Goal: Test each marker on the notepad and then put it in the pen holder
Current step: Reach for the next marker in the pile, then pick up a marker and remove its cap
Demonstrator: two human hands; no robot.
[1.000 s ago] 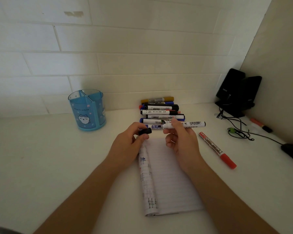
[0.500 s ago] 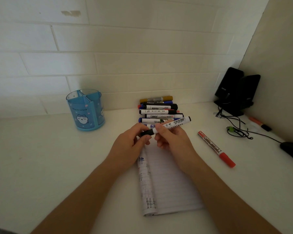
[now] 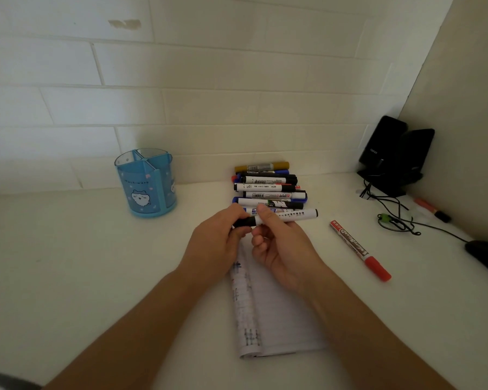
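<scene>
White-barrelled and black-capped, the marker [image 3: 290, 215] hangs just above the far end of the notepad [image 3: 279, 319]. The left hand [image 3: 217, 243] is curled round its cap end and the right hand [image 3: 285, 249] pinches the barrel between thumb and forefinger; cap and barrel meet, so I cannot tell whether the cap is going on or coming off. At far left on the bench [image 3: 68, 263] the blue pen holder [image 3: 145, 184] shows no marker inside, a pile of markers [image 3: 268, 188] lies just beyond the hands, and a red marker [image 3: 359, 250] lies right of the notepad, so the task looks barely begun, with nearly everything left to test and stow.
</scene>
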